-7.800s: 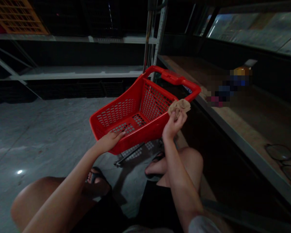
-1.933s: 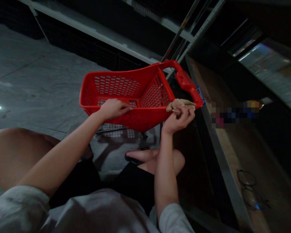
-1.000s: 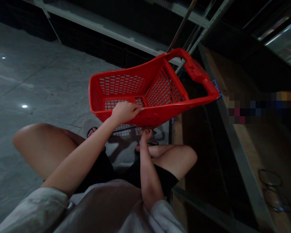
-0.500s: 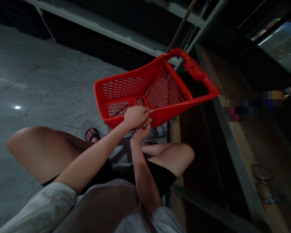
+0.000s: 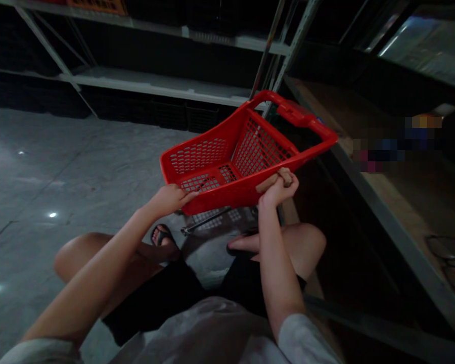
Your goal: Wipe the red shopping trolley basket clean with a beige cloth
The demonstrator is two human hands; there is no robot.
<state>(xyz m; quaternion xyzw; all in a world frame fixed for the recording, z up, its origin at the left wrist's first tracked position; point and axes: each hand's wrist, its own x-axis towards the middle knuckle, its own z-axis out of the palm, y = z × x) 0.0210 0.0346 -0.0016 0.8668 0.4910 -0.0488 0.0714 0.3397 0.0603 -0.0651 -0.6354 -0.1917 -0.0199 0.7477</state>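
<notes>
A red plastic shopping cart [image 5: 216, 197] with grid-like walls stands in front of my knees, its handle toward the upper right. My left hand [image 5: 169, 199] grips the rim at the cart's near left corner, fingers lying along the outer side. Against the cart's near side wall, below the rim, my right hand [image 5: 278, 188] is closed on a tan, flat piece [image 5: 267, 183]; its kind cannot be made out. Under the basket, part of the cart's lower rack [image 5: 208, 221] shows between my feet.
A metal shelf rack [image 5: 136, 83] with dark crates [image 5: 202, 117] beneath stands behind the cart. On the right runs a wooden ledge [image 5: 405, 202] with a dark frame, carrying eyeglasses [image 5: 445, 250] and a blurred patch. Grey floor [image 5: 79, 177] spreads to the left.
My hands were together at the middle of the near rim. Now they are apart: the left at the left corner, the right farther right along the side. The view has tilted upward.
</notes>
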